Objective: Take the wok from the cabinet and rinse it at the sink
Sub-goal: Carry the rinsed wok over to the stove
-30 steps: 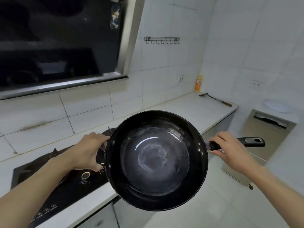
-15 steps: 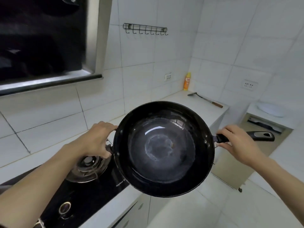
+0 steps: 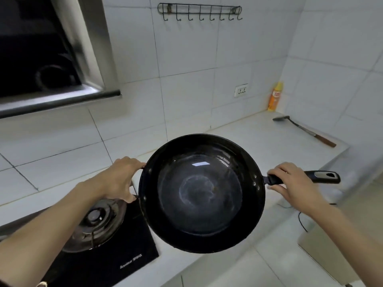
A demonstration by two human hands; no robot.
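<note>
A round black wok (image 3: 202,192) hangs in the air in front of me, above the edge of the white counter (image 3: 255,135). Its inside faces up and looks empty and shiny. My left hand (image 3: 120,180) grips the small side handle at the wok's left rim. My right hand (image 3: 294,185) is closed around the long black handle (image 3: 323,176) that sticks out to the right. No sink or cabinet shows in this view.
A black gas hob (image 3: 97,251) with a round burner (image 3: 95,222) lies under my left arm. A range hood (image 3: 47,59) hangs at upper left. A spatula (image 3: 304,130) and an orange bottle (image 3: 274,97) sit at the counter's far end. A hook rail (image 3: 200,12) is on the wall.
The wok has swung to the right along the counter with both hands still on it. The hob and hood have slid left in view, and the counter's far end is closer.
</note>
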